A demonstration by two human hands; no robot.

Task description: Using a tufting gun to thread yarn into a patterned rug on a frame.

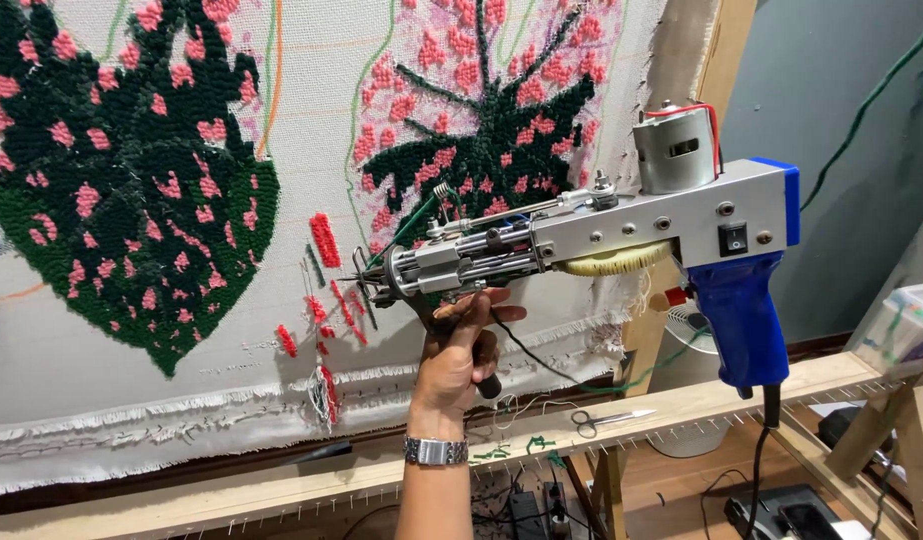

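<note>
the left hand (459, 352) is gripping the black front handle of the tufting gun (621, 235), fingers (493, 312) closed around it. the gun's needle is touching the tufted cloth (281, 180). the right hand is not showing; the blue grip is standing free.

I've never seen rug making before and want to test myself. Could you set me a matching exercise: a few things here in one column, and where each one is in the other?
Things:
1. Tufting gun
2. Scissors
3. Wristwatch
4. Red yarn patches

Places:
A. lying on the wooden frame rail
B. on the arm below the left hand
C. held up, tip at the cloth
D. stitched into the pale cloth

Pairs: 1-C, 2-A, 3-B, 4-D
</note>
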